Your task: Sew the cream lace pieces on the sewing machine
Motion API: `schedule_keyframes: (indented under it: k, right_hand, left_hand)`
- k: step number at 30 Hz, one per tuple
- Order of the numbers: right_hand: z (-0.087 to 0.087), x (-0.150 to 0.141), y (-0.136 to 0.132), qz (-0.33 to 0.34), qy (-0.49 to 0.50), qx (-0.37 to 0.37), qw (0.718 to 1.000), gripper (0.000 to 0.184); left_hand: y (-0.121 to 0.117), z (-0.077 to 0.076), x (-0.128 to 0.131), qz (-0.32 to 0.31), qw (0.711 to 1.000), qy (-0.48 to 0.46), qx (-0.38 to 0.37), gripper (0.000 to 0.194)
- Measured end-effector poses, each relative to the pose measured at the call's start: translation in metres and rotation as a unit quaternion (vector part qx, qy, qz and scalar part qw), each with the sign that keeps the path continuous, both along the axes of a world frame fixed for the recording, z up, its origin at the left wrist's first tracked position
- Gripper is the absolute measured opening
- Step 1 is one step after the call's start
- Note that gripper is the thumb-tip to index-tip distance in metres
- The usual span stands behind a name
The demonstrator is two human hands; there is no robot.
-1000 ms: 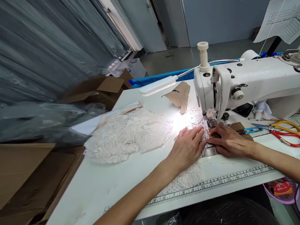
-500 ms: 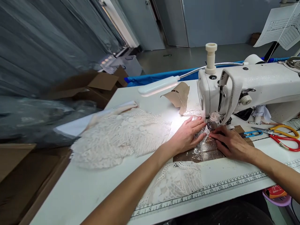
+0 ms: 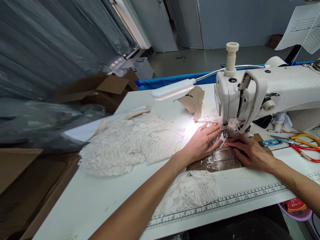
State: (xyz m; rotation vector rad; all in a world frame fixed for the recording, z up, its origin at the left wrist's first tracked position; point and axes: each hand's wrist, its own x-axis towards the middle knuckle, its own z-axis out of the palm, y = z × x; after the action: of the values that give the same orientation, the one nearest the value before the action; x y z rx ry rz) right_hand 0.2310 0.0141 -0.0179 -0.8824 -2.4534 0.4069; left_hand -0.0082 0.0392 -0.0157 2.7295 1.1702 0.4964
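Note:
My left hand (image 3: 205, 140) lies flat on white lace fabric (image 3: 208, 117) just left of the sewing machine's needle area, fingers stretched out and thumb apart. On the other side of the presser foot (image 3: 227, 133), my right hand (image 3: 250, 151) has its fingers curled together at the lace's edge, with the fingertips pinching it. Much of this lace is hidden beneath my left hand and the machine head. The white sewing machine (image 3: 287, 85) stands over both hands. A small pale fabric rose (image 3: 233, 123) hangs at its head.
More lace pieces lie on the table, one large (image 3: 132, 143) at left and one small (image 3: 192, 190) in front. Blue thread snips (image 3: 272, 142) and red-handled scissors (image 3: 303, 151) are at right. A lamp (image 3: 172, 89) reaches over a brown scrap (image 3: 192, 101). Cardboard boxes (image 3: 112, 88) stand beyond the left edge.
The whole view has shifted slightly, so the machine and table appear a little further right. Both hands keep nearly the same place beside the presser foot.

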Motion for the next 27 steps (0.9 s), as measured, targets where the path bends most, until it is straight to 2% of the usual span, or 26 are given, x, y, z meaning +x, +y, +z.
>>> schedule_keyframes:
  k: [6,9,11,18,27]
  right_hand:
    - [-0.001,0.004,0.001,-0.021,0.064,-0.027,0.997,0.03]
    - [0.001,0.006,0.001,-0.045,0.083,-0.022,0.995,0.028]
    - [0.003,0.006,0.001,-0.065,0.088,-0.011,0.994,0.027]
    - [0.006,0.005,0.0,-0.095,0.082,0.029,0.992,0.027]
    - [0.007,0.002,-0.004,-0.125,0.093,-0.002,0.988,0.028]
  left_hand:
    - [-0.005,0.005,0.001,0.001,0.995,-0.014,0.099,0.031]
    - [-0.008,0.007,0.002,-0.035,0.991,-0.022,0.13,0.026]
    - [-0.01,0.009,0.003,-0.055,0.989,-0.017,0.134,0.028]
    - [-0.01,0.011,0.003,-0.061,0.988,-0.015,0.14,0.031]
    - [-0.012,0.01,0.003,-0.046,0.991,-0.023,0.121,0.029]
